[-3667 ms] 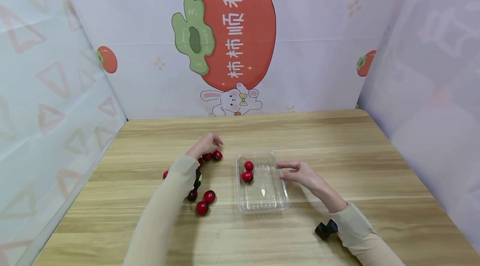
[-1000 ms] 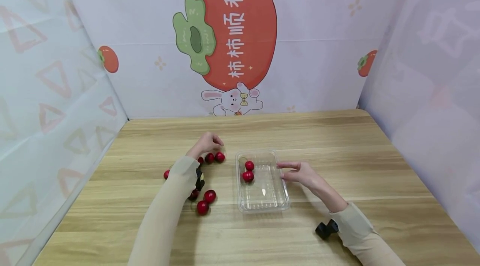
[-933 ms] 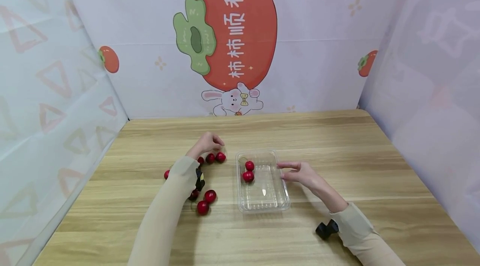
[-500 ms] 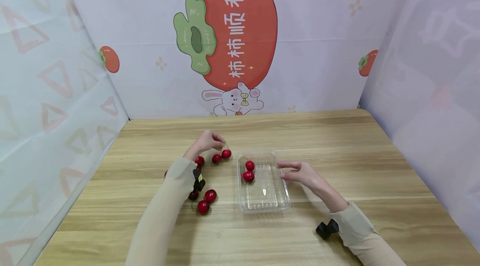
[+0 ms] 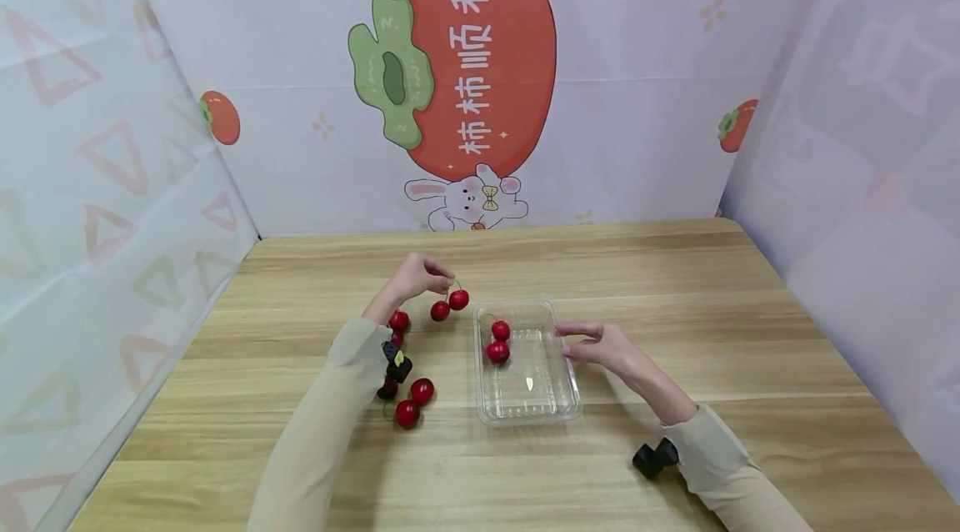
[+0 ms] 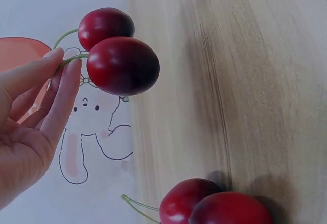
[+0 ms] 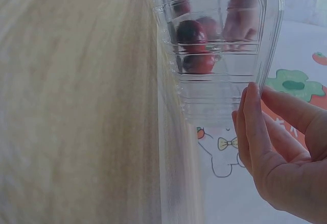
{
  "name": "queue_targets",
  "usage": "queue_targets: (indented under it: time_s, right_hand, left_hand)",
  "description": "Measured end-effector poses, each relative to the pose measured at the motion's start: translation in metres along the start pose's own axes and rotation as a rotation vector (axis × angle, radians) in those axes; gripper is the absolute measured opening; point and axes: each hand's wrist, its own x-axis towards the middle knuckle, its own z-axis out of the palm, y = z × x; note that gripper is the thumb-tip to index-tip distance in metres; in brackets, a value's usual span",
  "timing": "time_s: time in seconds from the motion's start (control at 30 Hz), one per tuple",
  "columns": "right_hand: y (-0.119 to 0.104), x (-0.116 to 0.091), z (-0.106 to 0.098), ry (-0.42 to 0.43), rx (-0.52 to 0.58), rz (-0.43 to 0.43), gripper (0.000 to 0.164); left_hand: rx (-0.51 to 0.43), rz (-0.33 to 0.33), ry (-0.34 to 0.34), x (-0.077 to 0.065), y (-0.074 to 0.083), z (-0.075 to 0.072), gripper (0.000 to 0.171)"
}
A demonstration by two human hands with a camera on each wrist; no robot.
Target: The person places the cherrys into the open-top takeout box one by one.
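My left hand [image 5: 420, 275] pinches the thin green stems of a pair of dark red cherries [image 6: 122, 66] between thumb and fingertips. The pair hangs above the table, left of a clear plastic box [image 5: 531, 419]. Inside the box, two more cherries [image 5: 498, 352] lie against its left side. At the box's right edge, my right hand [image 5: 607, 348] holds the rim between thumb and fingers, as the right wrist view shows up close. Other cherries [image 5: 407, 414] lie on the table around my left forearm, some partly hidden by the sleeve.
The wooden table [image 5: 675, 282] meets a printed cloth backdrop [image 5: 615, 140] at its far edge, with cloth walls on both sides. Black wrist cameras [image 5: 655, 459] stick out from the sleeves. Another cherry pair [image 6: 189, 201] lies below the lifted one in the left wrist view.
My left hand has pulled a cherry pair off the table by its stems, lifting it and moving slightly right. The right hand and the box have stayed in place.
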Motion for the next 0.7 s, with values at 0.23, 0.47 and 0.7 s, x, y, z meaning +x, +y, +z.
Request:
queue_targets:
  time_s: [0.23, 0.47, 0.7]
  right_hand:
    - [0.001, 0.001, 0.000, -0.013, 0.013, -0.008, 0.047]
    - [0.001, 0.002, 0.000, -0.016, 0.020, -0.008, 0.047]
    - [0.001, 0.002, 0.000, -0.010, 0.012, -0.004, 0.047]
  left_hand:
    - [-0.027, 0.028, 0.018, -0.004, 0.006, 0.001, 0.016]
    - [-0.045, 0.030, 0.019, -0.006, 0.011, 0.001, 0.017]
    - [-0.067, 0.032, 0.016, -0.011, 0.021, 0.003, 0.017]
